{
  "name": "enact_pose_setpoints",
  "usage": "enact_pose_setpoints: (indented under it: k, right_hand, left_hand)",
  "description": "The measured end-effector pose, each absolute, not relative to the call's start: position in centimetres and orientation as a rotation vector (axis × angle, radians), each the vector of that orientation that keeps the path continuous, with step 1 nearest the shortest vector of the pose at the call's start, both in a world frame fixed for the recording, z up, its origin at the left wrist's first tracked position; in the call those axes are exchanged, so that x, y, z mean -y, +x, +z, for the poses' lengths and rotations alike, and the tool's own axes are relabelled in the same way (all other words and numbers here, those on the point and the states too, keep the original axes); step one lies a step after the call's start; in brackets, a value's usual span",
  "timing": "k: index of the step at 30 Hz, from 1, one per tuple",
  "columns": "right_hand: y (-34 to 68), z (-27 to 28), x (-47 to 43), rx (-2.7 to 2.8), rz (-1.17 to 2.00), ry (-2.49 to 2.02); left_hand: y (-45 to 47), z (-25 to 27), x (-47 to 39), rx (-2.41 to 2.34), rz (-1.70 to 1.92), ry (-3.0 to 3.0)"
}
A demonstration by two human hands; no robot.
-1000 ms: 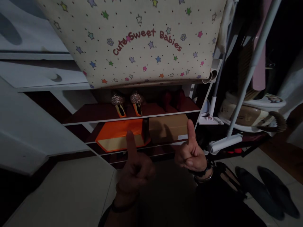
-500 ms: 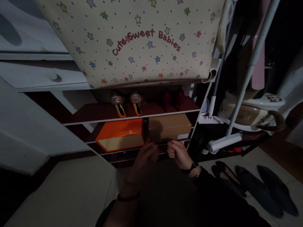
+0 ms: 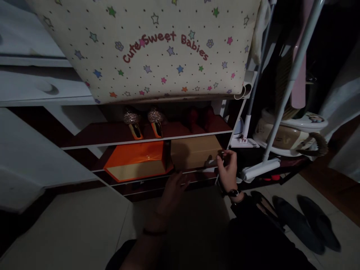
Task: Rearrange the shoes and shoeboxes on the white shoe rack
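The right hand, fingers bent, is at the right end of the cardboard box; whether it grips the box, I cannot tell. The left hand, loose and holding nothing, is just below the box's left front. Ahead and left of that hand is the orange box; the glittery shoes stand on a shelf farther up.

The star-print cover reads "Cute Sweet Babies".
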State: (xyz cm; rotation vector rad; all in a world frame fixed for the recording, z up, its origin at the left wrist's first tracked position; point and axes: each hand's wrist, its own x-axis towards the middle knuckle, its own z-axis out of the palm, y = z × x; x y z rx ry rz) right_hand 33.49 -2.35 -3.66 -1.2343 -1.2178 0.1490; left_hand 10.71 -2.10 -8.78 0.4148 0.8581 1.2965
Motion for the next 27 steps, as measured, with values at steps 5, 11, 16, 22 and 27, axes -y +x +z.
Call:
enact_pose_setpoints:
  k: [5,11,16,22,27]
  right_hand:
    - [34.0,-4.3,1.4,1.582,-0.202,-1.351]
    - [33.7,-4.5,1.5,1.87,-0.293,-1.559]
    - [33.8,-4.5,1.7,1.861,-0.357,-1.628]
    - [32.9,-5.2,2.2,2.166,-0.439,-1.494]
    - [32.8,-7.0,0.8,2.237,-0.505,-1.415]
  left_hand:
    - [10.8,-9.0,0.6,-0.803,1.389,0.379]
    - [11.7,-9.1,0.9,-0.745,1.331,0.439]
    - [13.0,-10.1,1.9,-0.671,1.198,0.447]
    - [13.4,-11.0,1.5,-0.644,1.146,0.418]
    - [12.8,-11.3,1.2,-0.641,1.173,0.387]
